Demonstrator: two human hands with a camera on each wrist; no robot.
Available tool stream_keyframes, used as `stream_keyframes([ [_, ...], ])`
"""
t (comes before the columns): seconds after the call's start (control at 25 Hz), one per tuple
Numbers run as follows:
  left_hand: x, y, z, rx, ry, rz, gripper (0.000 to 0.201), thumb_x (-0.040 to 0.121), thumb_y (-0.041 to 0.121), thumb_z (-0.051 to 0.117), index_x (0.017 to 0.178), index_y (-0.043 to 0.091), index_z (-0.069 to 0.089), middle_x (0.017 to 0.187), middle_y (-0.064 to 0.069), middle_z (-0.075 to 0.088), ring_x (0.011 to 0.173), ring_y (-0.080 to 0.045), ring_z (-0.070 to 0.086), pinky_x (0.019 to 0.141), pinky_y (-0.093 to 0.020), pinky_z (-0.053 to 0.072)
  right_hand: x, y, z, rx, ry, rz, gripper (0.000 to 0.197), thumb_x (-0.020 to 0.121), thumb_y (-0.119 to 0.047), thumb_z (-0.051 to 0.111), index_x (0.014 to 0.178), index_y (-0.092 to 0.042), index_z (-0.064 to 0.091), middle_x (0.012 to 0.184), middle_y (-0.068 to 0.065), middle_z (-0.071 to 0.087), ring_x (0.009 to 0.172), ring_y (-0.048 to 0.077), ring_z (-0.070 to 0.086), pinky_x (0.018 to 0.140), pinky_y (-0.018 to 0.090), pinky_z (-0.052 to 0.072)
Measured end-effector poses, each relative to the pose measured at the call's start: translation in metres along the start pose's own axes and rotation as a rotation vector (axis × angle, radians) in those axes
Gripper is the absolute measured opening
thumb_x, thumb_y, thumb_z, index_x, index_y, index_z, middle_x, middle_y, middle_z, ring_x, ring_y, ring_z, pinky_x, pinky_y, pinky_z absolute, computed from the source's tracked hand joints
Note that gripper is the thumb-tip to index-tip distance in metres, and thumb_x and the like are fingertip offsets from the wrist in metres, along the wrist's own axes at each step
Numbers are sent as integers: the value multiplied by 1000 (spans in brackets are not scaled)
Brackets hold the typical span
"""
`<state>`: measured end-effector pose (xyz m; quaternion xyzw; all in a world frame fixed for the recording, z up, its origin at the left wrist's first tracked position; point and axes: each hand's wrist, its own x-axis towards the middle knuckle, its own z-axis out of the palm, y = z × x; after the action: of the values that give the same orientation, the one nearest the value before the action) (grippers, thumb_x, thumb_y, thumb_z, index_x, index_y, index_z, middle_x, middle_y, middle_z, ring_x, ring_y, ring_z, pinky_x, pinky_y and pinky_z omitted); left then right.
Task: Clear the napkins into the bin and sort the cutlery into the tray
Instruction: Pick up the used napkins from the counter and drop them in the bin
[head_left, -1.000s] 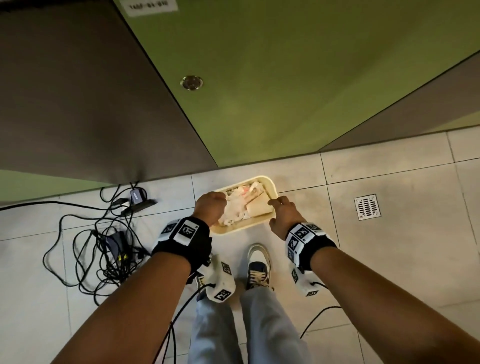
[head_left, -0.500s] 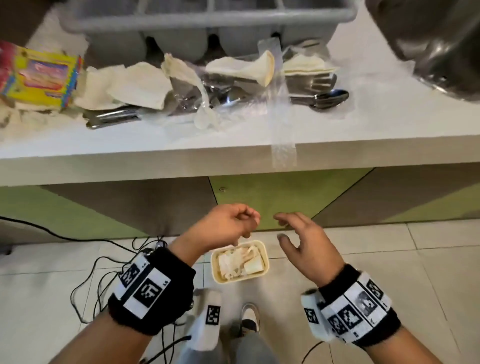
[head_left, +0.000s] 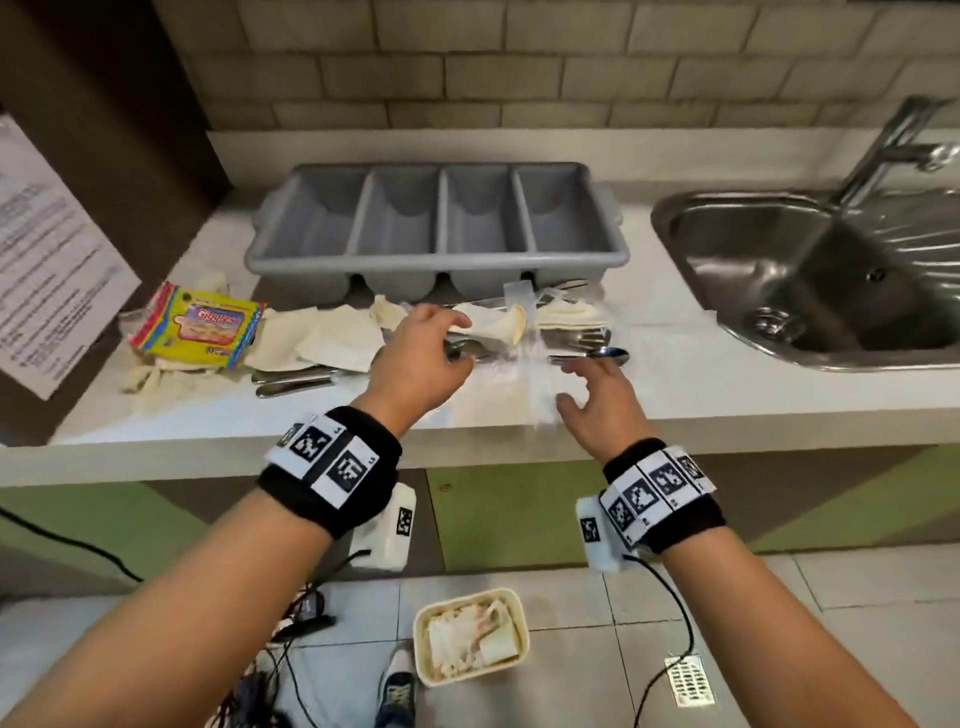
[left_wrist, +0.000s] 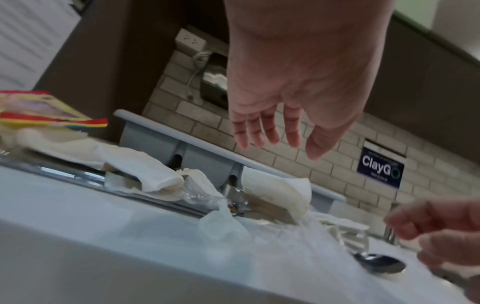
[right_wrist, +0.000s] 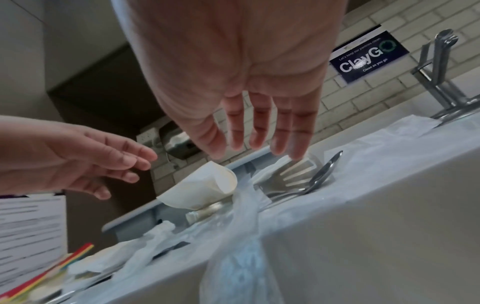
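Note:
A grey four-compartment cutlery tray stands at the back of the white counter. In front of it lie crumpled cream napkins, clear plastic wrap and steel cutlery, with a spoon and forks on the right. My left hand hovers over the middle of the pile, fingers loose, holding nothing. My right hand hovers spread just before the spoon, also holding nothing. A cream bin with napkins in it sits on the floor below.
A colourful snack packet lies at the pile's left end. A steel sink and tap fill the counter's right. A paper sheet leans at the left. Cables and a floor drain lie beside the bin.
Both hands have left the bin on the floor and risen to the counter, empty. My view lifted from the floor to the counter, tray and sink.

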<state>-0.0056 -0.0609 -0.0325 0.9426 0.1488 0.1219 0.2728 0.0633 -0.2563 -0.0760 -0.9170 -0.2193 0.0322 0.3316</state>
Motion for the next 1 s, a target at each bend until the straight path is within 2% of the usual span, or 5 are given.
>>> stream_keyframes([
  [0.32, 57, -12, 17, 359, -260, 204, 68, 80, 25, 63, 141, 24, 32, 148, -1, 35, 138, -21, 31, 115, -44, 25, 50, -31, 45, -263, -131, 187, 82, 72, -32, 74, 137, -10, 29, 142, 15, 36, 131, 35, 33, 107, 43, 32],
  [0.48, 72, -13, 27, 442, -249, 232, 42, 88, 24, 54, 129, 23, 50, 136, -2, 54, 129, -22, 46, 115, -46, 22, 51, -40, 55, -7, -13, 333, 68, 77, -7, 68, 134, -4, 31, 134, 22, 45, 122, 38, 45, 100, 41, 40],
  [0.6, 73, -21, 26, 317, -176, 251, 33, 89, 16, 48, 119, 20, 60, 123, -5, 65, 116, -25, 56, 107, -40, 33, 55, -43, 55, 118, 26, 406, 46, 88, 4, 48, 132, -4, 36, 127, 24, 54, 116, 36, 53, 97, 38, 43],
  [0.84, 58, -50, -5, -145, 135, 204, 34, 85, 1, 52, 117, 6, 63, 117, -15, 67, 109, -30, 60, 99, -35, 42, 54, -46, 56, -71, 7, -26, 30, 90, -7, 50, 119, -2, 58, 127, 16, 52, 118, 32, 46, 100, 32, 35],
  [1.0, 42, -69, -20, -218, 172, 161, 34, 85, -1, 52, 115, 6, 64, 117, -15, 67, 107, -30, 62, 97, -34, 46, 54, -54, 65, -480, -265, -212, 48, 93, -25, 48, 139, -27, 37, 142, 1, 44, 126, 27, 37, 99, 41, 34],
])
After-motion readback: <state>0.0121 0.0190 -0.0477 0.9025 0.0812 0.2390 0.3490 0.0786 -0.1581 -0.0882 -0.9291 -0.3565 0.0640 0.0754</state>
